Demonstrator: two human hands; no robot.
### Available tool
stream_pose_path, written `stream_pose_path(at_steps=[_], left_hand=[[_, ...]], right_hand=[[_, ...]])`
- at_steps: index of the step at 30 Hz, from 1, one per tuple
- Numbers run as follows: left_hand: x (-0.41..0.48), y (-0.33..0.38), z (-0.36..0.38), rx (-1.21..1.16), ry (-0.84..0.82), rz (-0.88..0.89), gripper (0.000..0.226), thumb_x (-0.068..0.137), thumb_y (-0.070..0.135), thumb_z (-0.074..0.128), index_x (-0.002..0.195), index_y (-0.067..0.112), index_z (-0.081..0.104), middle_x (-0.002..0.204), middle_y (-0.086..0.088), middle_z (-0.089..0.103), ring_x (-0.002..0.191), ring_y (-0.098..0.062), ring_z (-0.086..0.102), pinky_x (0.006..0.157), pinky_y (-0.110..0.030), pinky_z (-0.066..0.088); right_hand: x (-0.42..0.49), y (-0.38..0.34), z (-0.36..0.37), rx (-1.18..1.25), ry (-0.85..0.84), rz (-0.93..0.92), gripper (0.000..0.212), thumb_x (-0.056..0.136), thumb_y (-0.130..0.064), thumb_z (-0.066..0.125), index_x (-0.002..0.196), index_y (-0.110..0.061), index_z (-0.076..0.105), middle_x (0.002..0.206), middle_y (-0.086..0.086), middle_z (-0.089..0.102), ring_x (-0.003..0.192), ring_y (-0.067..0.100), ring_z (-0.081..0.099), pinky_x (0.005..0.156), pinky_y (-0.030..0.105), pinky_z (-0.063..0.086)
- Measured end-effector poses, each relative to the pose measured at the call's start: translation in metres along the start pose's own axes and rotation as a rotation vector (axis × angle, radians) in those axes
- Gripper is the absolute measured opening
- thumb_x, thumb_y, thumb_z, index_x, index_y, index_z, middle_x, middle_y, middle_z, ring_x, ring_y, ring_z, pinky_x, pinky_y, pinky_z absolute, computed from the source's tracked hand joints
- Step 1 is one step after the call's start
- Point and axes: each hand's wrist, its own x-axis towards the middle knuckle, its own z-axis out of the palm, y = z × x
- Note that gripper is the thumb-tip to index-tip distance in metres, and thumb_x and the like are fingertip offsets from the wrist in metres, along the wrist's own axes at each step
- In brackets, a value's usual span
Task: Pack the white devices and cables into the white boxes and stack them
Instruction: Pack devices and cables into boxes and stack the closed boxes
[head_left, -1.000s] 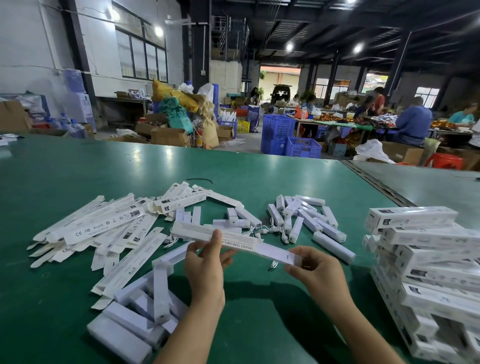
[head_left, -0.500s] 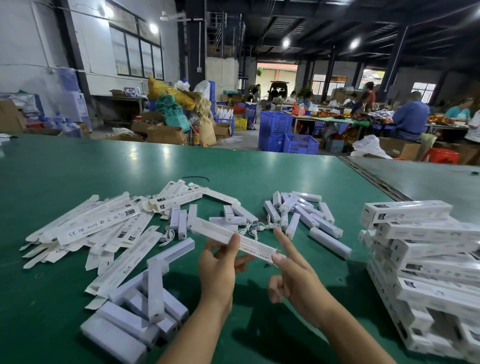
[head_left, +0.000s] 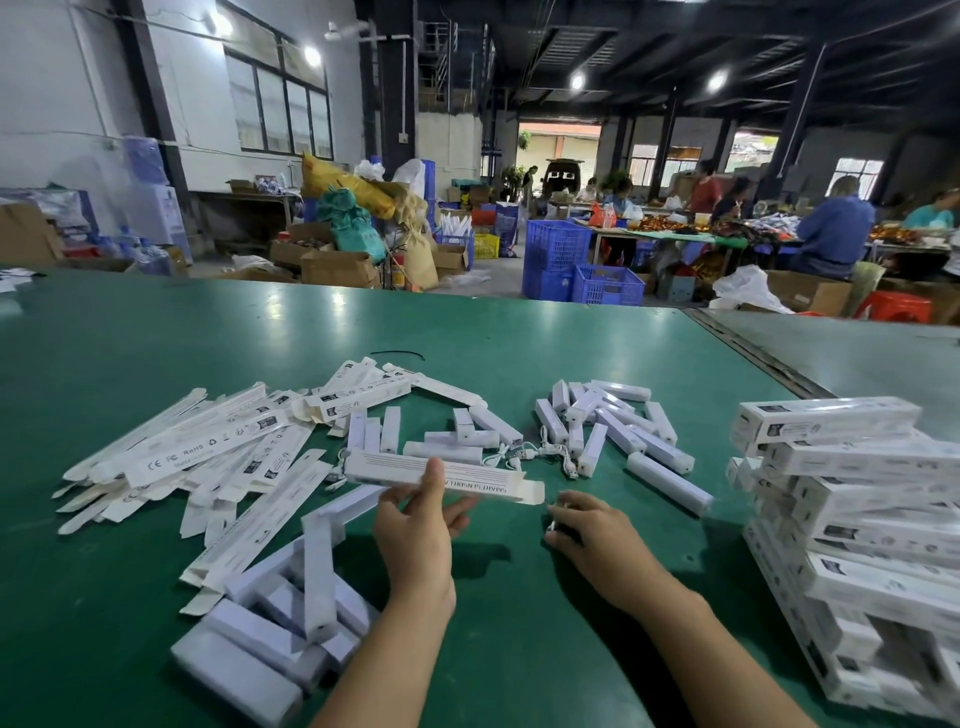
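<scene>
Over green table (head_left: 519, 353), left hand (head_left: 415, 530) grips open-ended white box (head_left: 384, 467)

A broad table with a smooth green top (head_left: 467, 338) is joined at the right, along a seam, to a second green table (head_left: 857, 364). On its left part, flattened white cardboard cartons (head_left: 197, 457) are spread in a loose, overlapping heap. Nearer the front edge, plain white oblong blocks (head_left: 270, 639) are piled crosswise. At the middle, short white oblong devices (head_left: 613, 431) are scattered, and thin white cables (head_left: 519, 456) are tangled beside them. At the right, closed white boxes (head_left: 852, 493) are stacked in leaning layers. A thin black strand (head_left: 397, 354) is laid farther back.
</scene>
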Motion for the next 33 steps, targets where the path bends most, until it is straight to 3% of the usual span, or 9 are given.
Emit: stream_pose_path(at_steps=[4,8,15,20,25,29,31,33], left_hand=[[0.002,-0.001,-0.002,-0.002,-0.015,-0.015,0.023,0.091,0.03,0.069,0.096,0.017,0.051,0.074,0.015,0.074,0.068,-0.024,0.075,0.056,-0.027,0.054],[0.002,-0.002,-0.002,-0.005,-0.024,-0.034,0.025,0.09,0.03,0.07,0.095,0.015,0.05,0.071,0.017,0.074,0.068,-0.024,0.075,0.054,-0.026,0.054],[0.003,-0.003,-0.002,-0.009,-0.026,-0.051,0.026,0.089,0.03,0.07,0.096,0.013,0.052,0.077,0.012,0.076,0.068,-0.025,0.075,0.049,-0.023,0.053],[0.003,-0.002,-0.003,-0.007,-0.032,-0.053,0.025,0.09,0.029,0.07,0.094,0.013,0.052,0.073,0.012,0.075,0.067,-0.025,0.075,0.048,-0.023,0.053],[0.003,-0.002,-0.003,-0.01,-0.027,-0.052,0.023,0.09,0.028,0.07,0.093,0.013,0.053,0.073,0.012,0.075,0.065,-0.024,0.075,0.048,-0.023,0.054],[0.003,-0.001,-0.003,-0.002,-0.015,-0.056,0.024,0.089,0.029,0.071,0.095,0.013,0.054,0.085,0.005,0.075,0.069,-0.026,0.075,0.049,-0.024,0.054],[0.003,-0.002,-0.003,-0.001,-0.012,-0.055,0.024,0.089,0.029,0.071,0.096,0.012,0.055,0.088,0.003,0.074,0.069,-0.026,0.075,0.049,-0.024,0.054],[0.004,-0.001,-0.003,-0.003,-0.009,-0.054,0.024,0.089,0.029,0.071,0.097,0.012,0.055,0.088,0.003,0.074,0.069,-0.026,0.075,0.05,-0.024,0.054]], right_hand=[[-0.009,0.003,-0.007,0.008,0.027,0.049,0.038,0.09,-0.048,0.064,0.12,-0.025,0.07,0.147,0.004,0.045,0.131,0.02,0.046,0.106,0.024,0.034],[-0.012,0.003,-0.01,-0.061,-0.015,0.079,0.046,0.088,-0.059,0.059,0.125,-0.032,0.066,0.15,0.001,0.046,0.134,0.02,0.04,0.108,0.027,0.035],[-0.016,0.001,-0.014,0.019,0.12,0.114,0.029,0.081,-0.044,0.074,0.098,-0.02,0.077,0.123,-0.003,0.06,0.106,0.013,0.058,0.095,0.018,0.04],[-0.021,0.003,-0.02,0.104,0.13,0.107,0.043,0.079,-0.032,0.079,0.119,-0.017,0.069,0.114,-0.006,0.047,0.1,0.009,0.051,0.096,0.016,0.042],[-0.021,0.004,-0.03,0.042,0.0,0.095,0.042,0.077,-0.044,0.078,0.112,-0.021,0.073,0.117,-0.008,0.049,0.101,0.007,0.052,0.087,0.01,0.035],[-0.02,0.006,-0.034,0.089,-0.002,0.056,0.042,0.074,-0.041,0.082,0.112,-0.026,0.071,0.111,-0.007,0.049,0.096,0.008,0.055,0.085,0.013,0.043],[-0.021,0.007,-0.033,0.092,-0.01,0.029,0.044,0.074,-0.038,0.082,0.115,-0.027,0.07,0.107,-0.009,0.051,0.092,0.004,0.054,0.078,0.004,0.04],[-0.023,0.007,-0.032,0.109,-0.008,0.018,0.05,0.074,-0.038,0.083,0.121,-0.028,0.067,0.112,-0.014,0.051,0.095,0.001,0.054,0.081,0.001,0.038]])
